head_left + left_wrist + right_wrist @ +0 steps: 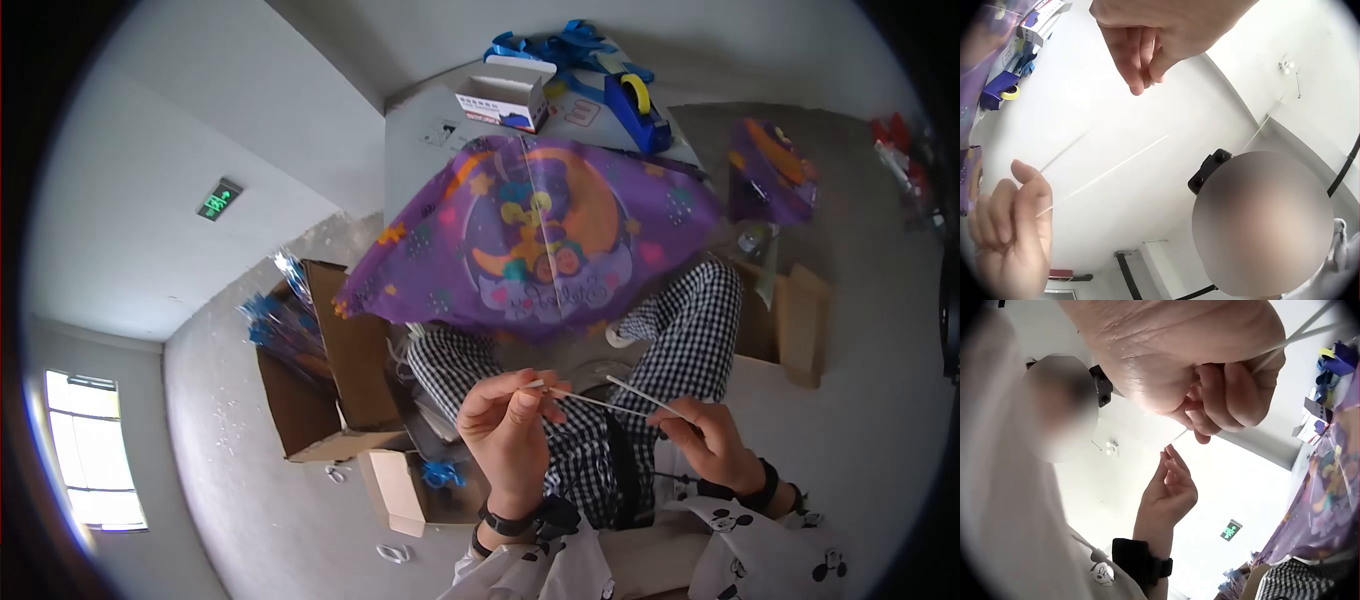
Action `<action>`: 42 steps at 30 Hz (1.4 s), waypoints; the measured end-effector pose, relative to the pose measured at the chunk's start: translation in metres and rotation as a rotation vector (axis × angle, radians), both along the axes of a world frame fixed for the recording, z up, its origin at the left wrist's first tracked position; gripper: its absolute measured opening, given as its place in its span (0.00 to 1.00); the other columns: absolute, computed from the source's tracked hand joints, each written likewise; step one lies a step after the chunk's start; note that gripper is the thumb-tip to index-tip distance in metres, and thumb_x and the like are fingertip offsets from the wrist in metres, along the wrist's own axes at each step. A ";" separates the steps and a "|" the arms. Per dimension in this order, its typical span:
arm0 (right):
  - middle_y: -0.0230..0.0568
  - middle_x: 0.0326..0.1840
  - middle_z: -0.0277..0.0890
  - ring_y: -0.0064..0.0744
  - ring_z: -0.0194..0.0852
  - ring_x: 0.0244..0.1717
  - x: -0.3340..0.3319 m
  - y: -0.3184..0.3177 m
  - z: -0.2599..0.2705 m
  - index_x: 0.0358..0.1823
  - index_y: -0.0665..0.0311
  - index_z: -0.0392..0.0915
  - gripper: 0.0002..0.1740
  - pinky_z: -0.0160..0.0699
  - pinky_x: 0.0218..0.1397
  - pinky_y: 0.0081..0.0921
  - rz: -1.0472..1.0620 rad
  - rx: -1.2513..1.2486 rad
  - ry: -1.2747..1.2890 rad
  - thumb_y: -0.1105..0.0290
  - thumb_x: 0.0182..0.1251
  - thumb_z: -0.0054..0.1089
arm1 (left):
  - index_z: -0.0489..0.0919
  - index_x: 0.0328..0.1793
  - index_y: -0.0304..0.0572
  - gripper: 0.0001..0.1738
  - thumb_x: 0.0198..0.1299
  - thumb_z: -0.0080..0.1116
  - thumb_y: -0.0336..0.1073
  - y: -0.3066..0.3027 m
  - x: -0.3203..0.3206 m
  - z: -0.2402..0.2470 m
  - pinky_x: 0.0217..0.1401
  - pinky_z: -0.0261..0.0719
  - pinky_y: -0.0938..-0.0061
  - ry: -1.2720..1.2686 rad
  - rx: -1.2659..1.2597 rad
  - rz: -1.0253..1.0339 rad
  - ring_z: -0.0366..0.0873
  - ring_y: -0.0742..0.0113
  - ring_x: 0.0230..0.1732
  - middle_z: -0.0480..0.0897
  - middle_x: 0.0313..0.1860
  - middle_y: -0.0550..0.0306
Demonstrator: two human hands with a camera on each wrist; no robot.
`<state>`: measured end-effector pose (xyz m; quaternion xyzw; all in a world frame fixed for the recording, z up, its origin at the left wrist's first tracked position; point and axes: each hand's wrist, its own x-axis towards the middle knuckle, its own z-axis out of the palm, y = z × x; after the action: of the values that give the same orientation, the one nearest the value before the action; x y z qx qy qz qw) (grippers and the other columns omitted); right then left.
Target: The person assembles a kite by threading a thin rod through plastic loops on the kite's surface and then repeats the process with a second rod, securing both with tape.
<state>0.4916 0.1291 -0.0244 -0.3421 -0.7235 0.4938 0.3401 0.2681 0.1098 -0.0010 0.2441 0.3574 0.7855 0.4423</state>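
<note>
Fingertips together, my left hand pinches a small white piece, mostly hidden by the fingers. My right hand holds two thin white rods, its fingers curled round them. They point toward the left hand, and in the head view the tip of one meets the left fingertips. From the right wrist, the rods also stick out past the far side of the right hand. A purple kite sail with a cartoon moon print lies over the table and hangs toward the knees.
On the table are an opened small box, a blue tape dispenser and blue ribbon. Cardboard boxes stand on the left, one with blue-tipped packages. Another carton stands on the right.
</note>
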 end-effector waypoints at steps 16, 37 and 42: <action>0.42 0.34 0.81 0.28 0.74 0.23 0.006 -0.066 0.014 0.46 0.67 0.75 0.05 0.70 0.26 0.22 -0.032 0.046 -0.094 0.77 0.71 0.55 | 0.80 0.46 0.31 0.11 0.67 0.59 0.34 -0.059 0.000 -0.006 0.26 0.82 0.79 0.080 -0.029 -0.061 0.85 0.63 0.33 0.85 0.32 0.49; 0.38 0.35 0.84 0.15 0.60 0.17 -0.023 -0.006 -0.007 0.44 0.68 0.80 0.08 0.60 0.22 0.17 0.022 -0.069 -0.171 0.72 0.74 0.54 | 0.77 0.51 0.29 0.09 0.68 0.56 0.28 -0.017 -0.055 -0.036 0.40 0.90 0.75 -0.112 -0.248 0.031 0.86 0.56 0.48 0.84 0.49 0.38; 0.35 0.28 0.79 0.16 0.61 0.19 -0.023 0.003 -0.007 0.44 0.68 0.80 0.08 0.59 0.23 0.18 0.027 -0.060 -0.167 0.73 0.74 0.54 | 0.80 0.49 0.31 0.08 0.66 0.57 0.25 -0.018 -0.056 -0.035 0.40 0.91 0.72 -0.111 -0.243 -0.027 0.87 0.58 0.45 0.85 0.46 0.40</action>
<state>0.4688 0.1319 -0.0318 -0.3825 -0.7387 0.4895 0.2613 0.2122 0.0921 -0.0361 0.1494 0.4216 0.7427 0.4984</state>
